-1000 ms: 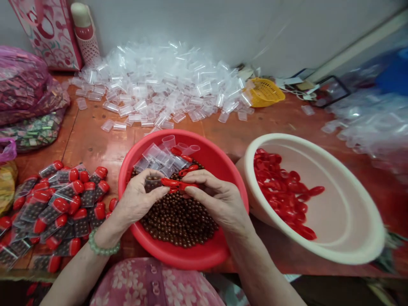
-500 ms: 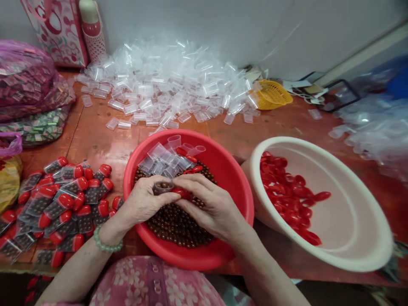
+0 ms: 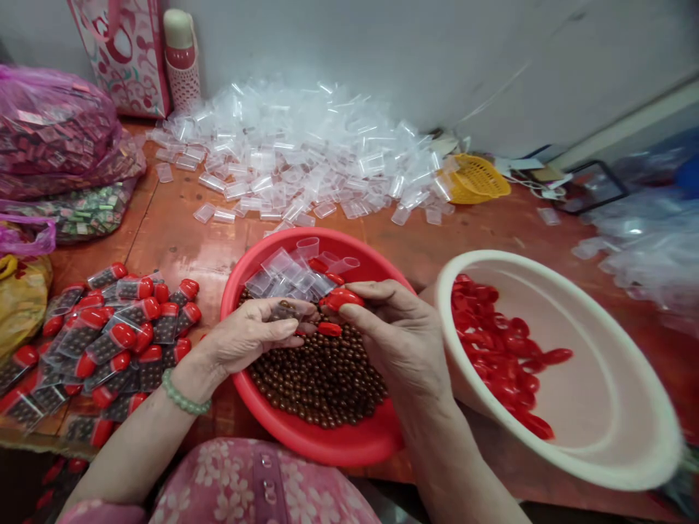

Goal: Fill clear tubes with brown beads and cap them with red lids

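Over a red basin [image 3: 411,429], my left hand [image 3: 254,333] holds a clear plastic case [image 3: 288,311] with brown beads in it, between thumb and fingers. My right hand [image 3: 401,331] pinches a red cap [image 3: 343,298] just right of the case, apart from it. Another red cap [image 3: 330,330] shows below, between the hands. Brown beads [image 3: 322,378] fill the lower part of the basin. Clear cases [image 3: 284,271] and a few red caps lie on the beads at the basin's back.
Filled cases with red caps [image 3: 120,338] are piled at left. A cream basin [image 3: 611,327] with red caps stands at right. Behind lie a heap of clear cases [image 3: 306,160] and a yellow basket [image 3: 476,179]. Plastic bags [image 3: 60,145] sit at back left.
My hands have moved apart; my right hand has shifted right with the red cap. The whole view has shifted slightly, with things appearing further right and lower.
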`<state>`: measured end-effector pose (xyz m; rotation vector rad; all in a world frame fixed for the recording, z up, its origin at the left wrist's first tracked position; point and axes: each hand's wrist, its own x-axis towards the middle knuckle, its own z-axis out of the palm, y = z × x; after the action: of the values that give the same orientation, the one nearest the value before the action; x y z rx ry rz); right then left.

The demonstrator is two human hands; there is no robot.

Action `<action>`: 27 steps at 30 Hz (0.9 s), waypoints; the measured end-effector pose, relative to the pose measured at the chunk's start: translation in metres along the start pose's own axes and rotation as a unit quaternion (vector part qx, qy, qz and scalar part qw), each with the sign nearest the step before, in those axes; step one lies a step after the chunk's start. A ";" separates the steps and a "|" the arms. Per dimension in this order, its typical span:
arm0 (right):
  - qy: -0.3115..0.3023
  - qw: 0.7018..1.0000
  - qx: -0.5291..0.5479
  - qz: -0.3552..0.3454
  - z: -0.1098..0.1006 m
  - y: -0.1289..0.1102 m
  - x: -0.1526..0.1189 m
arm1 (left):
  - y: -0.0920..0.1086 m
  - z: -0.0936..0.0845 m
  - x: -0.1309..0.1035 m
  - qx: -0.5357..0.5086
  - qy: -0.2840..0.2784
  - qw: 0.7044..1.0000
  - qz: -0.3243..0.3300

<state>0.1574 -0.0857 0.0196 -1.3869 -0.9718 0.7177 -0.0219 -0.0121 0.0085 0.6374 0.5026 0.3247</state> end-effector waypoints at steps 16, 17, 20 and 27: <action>-0.026 0.999 -0.007 -0.043 0.017 -0.009 -0.001 | -0.004 0.003 0.001 0.171 -0.055 0.982 0.061; -0.010 0.999 -0.007 -0.039 0.016 -0.008 -0.001 | -0.004 0.003 0.001 0.180 -0.051 0.980 0.063; 0.019 0.999 0.002 -0.039 0.015 -0.004 0.000 | -0.004 0.005 0.003 0.207 -0.033 0.976 0.056; -0.026 0.999 -0.001 -0.048 0.022 -0.005 -0.003 | -0.004 0.007 0.009 0.206 -0.032 0.973 0.104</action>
<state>0.1364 -0.0783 0.0228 -1.3203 -1.0735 0.6849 -0.0102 -0.0145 0.0078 1.1054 0.4445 0.4002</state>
